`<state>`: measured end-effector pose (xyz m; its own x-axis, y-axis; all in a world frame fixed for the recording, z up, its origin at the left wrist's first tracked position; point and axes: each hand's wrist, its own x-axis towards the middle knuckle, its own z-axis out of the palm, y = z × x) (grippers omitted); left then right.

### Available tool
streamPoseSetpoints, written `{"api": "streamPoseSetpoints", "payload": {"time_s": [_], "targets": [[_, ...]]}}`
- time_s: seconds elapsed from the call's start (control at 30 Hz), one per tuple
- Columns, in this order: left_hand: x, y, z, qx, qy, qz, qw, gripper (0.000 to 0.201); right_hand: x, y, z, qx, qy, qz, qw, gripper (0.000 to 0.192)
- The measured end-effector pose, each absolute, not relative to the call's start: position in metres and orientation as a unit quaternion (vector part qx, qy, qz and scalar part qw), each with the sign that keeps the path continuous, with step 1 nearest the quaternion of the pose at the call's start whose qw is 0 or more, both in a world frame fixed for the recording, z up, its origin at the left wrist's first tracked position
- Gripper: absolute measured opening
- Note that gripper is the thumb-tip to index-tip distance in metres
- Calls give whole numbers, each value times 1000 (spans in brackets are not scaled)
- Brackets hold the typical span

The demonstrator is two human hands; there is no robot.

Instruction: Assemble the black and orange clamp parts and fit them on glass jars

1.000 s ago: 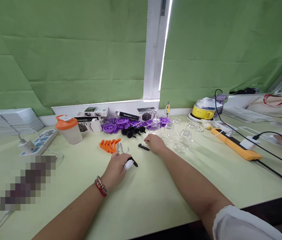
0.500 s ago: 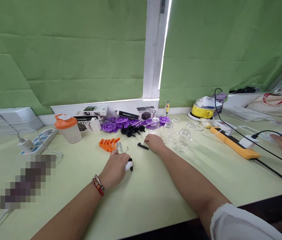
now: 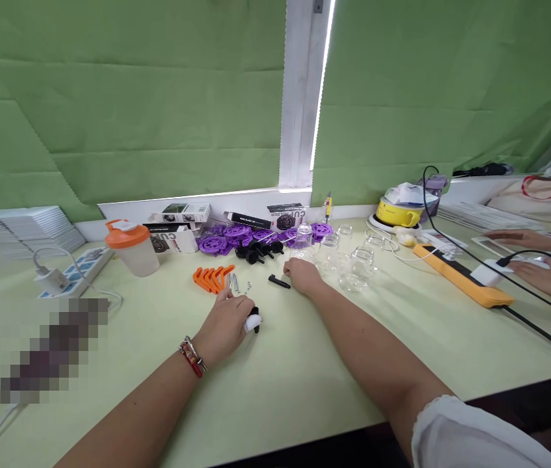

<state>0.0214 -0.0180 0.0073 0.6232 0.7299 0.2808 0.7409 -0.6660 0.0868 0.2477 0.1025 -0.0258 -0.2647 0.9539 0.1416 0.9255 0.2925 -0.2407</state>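
Left hand (image 3: 226, 325) rests on the table (image 3: 304, 377), fingers curled around a small black part (image 3: 255, 323) that shows just past a white-taped fingertip (image 3: 252, 320). Right hand (image 3: 303, 275) lies knuckles up further back, fingers pressed together; whether they touch the black stick (image 3: 279, 282) just beside them cannot be told from this angle. Screws (image 3: 234, 283) and orange brackets (image 3: 211, 277) lie near the left hand. Glass jars (image 3: 353, 266) stand beside the right hand. Purple wheels (image 3: 236, 237) lie behind.
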Motion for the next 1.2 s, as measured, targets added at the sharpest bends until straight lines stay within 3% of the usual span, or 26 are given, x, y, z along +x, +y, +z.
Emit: {"api": "streamPoseSetpoints", "payload": {"time_s": [0.2, 0.3, 0.47, 0.67, 1.2], "targets": [[20, -18, 4, -904, -394, -167, 8, 14, 248, 98, -20, -591, -788, 62, 164, 19], [19, -18, 4, -903, -395, -171, 4, 12, 245, 91, -12, -574, -783, 92, 222, 18], [19, -18, 5, -897, -401, -184, -15, 8, 228, 71, 2, -427, -774, 316, 346, 13], [18, -16, 4, -888, -415, -197, -25, 6, 208, 46, 12, -236, -771, 486, 337, 10], [19, -14, 1, -878, -428, -213, -38, 13, 206, 43, 12, -206, -795, 498, 278, 9]]}}
